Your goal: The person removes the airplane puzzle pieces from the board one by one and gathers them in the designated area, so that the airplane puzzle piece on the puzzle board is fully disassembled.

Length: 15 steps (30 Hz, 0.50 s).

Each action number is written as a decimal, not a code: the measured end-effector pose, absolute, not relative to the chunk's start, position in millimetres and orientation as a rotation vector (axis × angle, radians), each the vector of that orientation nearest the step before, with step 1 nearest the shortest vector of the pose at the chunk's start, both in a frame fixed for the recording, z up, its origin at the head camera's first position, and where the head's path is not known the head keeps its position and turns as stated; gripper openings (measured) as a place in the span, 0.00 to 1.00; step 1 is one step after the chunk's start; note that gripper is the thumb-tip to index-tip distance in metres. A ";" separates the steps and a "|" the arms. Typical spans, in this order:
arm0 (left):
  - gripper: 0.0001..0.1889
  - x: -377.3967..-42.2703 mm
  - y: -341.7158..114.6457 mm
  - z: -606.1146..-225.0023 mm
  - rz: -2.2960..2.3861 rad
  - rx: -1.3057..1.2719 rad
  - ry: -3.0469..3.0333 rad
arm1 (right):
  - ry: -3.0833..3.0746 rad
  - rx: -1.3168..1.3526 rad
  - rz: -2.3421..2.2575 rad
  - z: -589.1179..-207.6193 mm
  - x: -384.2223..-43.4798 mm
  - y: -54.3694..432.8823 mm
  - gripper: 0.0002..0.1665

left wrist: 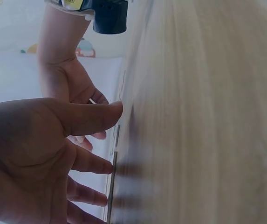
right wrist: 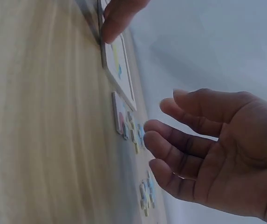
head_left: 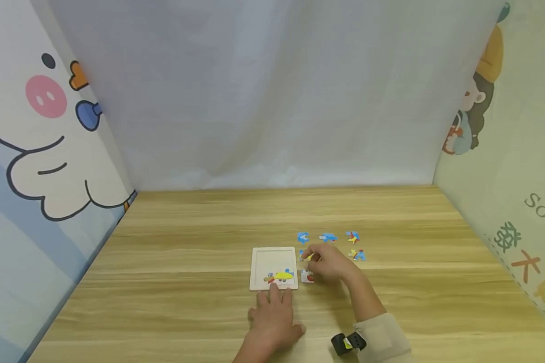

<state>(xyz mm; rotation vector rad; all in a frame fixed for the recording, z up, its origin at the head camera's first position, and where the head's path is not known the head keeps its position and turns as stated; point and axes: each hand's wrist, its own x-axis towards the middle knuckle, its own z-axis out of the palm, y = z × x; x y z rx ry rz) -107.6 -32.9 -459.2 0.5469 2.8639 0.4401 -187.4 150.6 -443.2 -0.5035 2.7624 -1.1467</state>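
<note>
A square wooden puzzle tray (head_left: 274, 249) lies on the table, with joined jigsaw pieces (head_left: 283, 276) in yellow and blue along its near right side. My left hand (head_left: 273, 315) has its fingers spread and fingertips resting at the tray's near edge; in the left wrist view the left hand (left wrist: 35, 154) is palm down, thumb out. Right of the tray, my right hand (head_left: 329, 263) hovers over loose pieces. The right wrist view shows that hand (right wrist: 231, 149) with loosely bent fingers and nothing between them. Below its fingertips lies a white piece with red (head_left: 307, 276).
Further loose pieces are a blue one (head_left: 303, 237), a blue and white one (head_left: 328, 237), a red and yellow one (head_left: 352, 237) and another (head_left: 357, 255) beyond the right hand. A black wrist camera strap (head_left: 347, 343) sits on the right sleeve. A pale curtain (head_left: 272, 101) hangs behind the wooden table (head_left: 186, 227).
</note>
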 end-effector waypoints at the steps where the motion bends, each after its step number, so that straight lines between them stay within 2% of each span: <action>1: 0.42 -107.7 -32.9 -458.8 0.434 0.551 2.865 | 2.753 -0.546 -1.135 -441.4 -189.4 151.4 0.09; 5: 0.40 -107.0 -31.9 -457.8 0.429 0.579 2.872 | 2.711 -0.662 -1.106 -436.2 -194.8 154.6 0.10; 15: 0.39 -105.1 -23.9 -457.5 0.408 0.618 2.882 | 2.634 -0.659 -1.158 -435.5 -204.2 148.9 0.12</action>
